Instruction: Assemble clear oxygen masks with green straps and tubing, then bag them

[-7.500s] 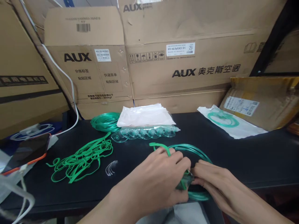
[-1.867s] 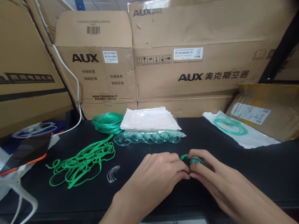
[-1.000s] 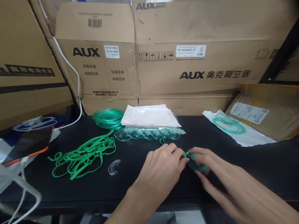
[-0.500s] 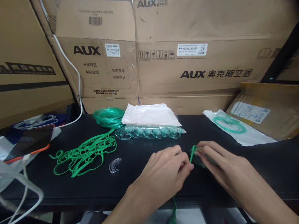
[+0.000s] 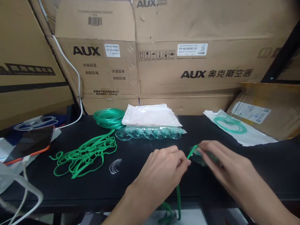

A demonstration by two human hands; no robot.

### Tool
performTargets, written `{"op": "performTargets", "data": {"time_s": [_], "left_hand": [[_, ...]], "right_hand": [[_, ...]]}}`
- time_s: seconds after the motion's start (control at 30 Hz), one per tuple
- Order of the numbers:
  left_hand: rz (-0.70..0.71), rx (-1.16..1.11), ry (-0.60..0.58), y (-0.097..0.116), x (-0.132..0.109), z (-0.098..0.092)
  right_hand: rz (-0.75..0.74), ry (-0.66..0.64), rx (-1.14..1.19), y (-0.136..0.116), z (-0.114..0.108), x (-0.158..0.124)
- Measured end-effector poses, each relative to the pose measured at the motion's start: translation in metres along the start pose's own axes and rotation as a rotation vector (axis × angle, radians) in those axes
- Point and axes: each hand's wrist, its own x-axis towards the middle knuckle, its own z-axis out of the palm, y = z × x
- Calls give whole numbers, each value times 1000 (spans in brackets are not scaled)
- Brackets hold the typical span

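Note:
My left hand (image 5: 165, 165) is closed, pinching a green elastic strap (image 5: 192, 151) between thumb and fingers. One stretch of the strap runs up to my right hand; another hangs down past the table's front edge. My right hand (image 5: 221, 162) is closed on a translucent green plastic mask (image 5: 199, 160), mostly hidden under its fingers and blurred. Behind my hands lies a row of nested clear green masks (image 5: 150, 132). To the left are a tangled pile of green straps (image 5: 86, 153) and several thin curved clear or metallic strips (image 5: 114, 166).
A coil of green tubing (image 5: 109, 118) and white packets (image 5: 151, 115) sit at the back. More tubing lies in a white packet (image 5: 236, 128) at right, beside a taped carton (image 5: 264, 109). A phone (image 5: 32, 142) and white cables are at left. Cardboard boxes (image 5: 161, 72) wall the back.
My left hand has shifted slightly left, and the strap between my hands is now more slanted. More strap hangs visibly below my left hand. My right hand has moved slightly, with the mask in it.

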Motion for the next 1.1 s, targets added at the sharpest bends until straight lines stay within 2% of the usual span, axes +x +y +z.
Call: {"op": "performTargets", "data": {"time_s": [0.1, 0.13, 0.2, 0.33, 0.47, 0.53, 0.6, 0.7, 0.8, 0.87, 0.9, 0.93, 1.03, 1.07, 1.1], "left_hand": [[-42, -76, 54, 0, 1, -8], [-55, -127, 87, -1, 2, -11], [-84, -285, 161, -5, 4, -17], [-89, -646, 280, -14, 5, -26], [-68, -896, 348, -11, 6, -34], [-83, -971, 397, -8, 7, -39], [-94, -990, 458, -9, 7, -46], [-125, -926, 594, -20, 7, -57], [-213, -737, 824, -34, 6, -65], [-227, -541, 895, -37, 2, -66], [-197, -453, 843, -34, 0, -65], [-149, -389, 721, -30, -4, -62], [17, -349, 136, -10, -13, -45], [52, -355, -30, -4, -14, -37], [73, -360, -141, 1, -14, -30]], "right_hand": [[229, 153, -90, 11, -12, 4], [302, 180, -61, 14, -17, 5], [410, 144, 149, 14, -28, 8], [468, -169, 725, -9, -39, 7], [693, -440, 1217, -44, -32, 2], [721, -552, 1385, -56, -27, 3], [671, -603, 1443, -60, -25, 5], [661, -539, 1372, -50, -30, 11], [689, -439, 1217, -35, -38, 13], [705, -391, 1139, -28, -43, 12], [708, -379, 1114, -28, -45, 11], [702, -374, 1099, -28, -46, 10], [648, -376, 1083, -34, -44, 6], [621, -366, 1073, -36, -42, 3], [581, -336, 1045, -35, -39, 0]]}}
